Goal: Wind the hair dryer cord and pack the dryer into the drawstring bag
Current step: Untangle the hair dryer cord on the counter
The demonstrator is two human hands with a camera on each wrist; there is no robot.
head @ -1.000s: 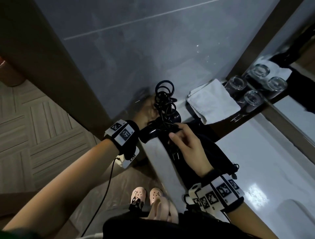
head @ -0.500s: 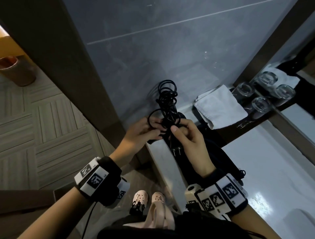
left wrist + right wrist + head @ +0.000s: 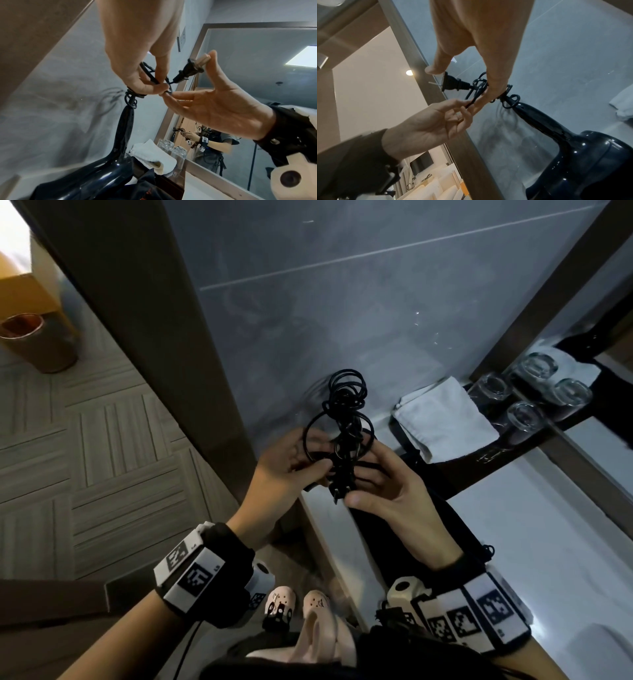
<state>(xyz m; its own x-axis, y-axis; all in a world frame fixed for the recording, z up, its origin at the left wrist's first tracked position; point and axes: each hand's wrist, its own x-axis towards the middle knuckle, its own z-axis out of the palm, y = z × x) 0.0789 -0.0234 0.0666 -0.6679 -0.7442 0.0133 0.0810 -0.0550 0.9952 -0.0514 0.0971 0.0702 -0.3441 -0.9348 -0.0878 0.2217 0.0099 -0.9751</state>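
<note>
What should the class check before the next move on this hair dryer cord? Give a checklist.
1. Cord bunched at the handle's end: ok.
2. Plug tucked in: not ok, it sticks out loose.
3. Left hand pinching a cord strand: ok.
4. Right hand steadying the plug: ok, thumb touches it.
5. Hair dryer inside the drawstring bag: not ok.
6. Bag mouth open: cannot tell.

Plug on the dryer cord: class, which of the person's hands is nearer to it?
Right. The right hand has its thumb tip against the plug; the left hand pinches the cord a little below the plug, not touching it.
</note>
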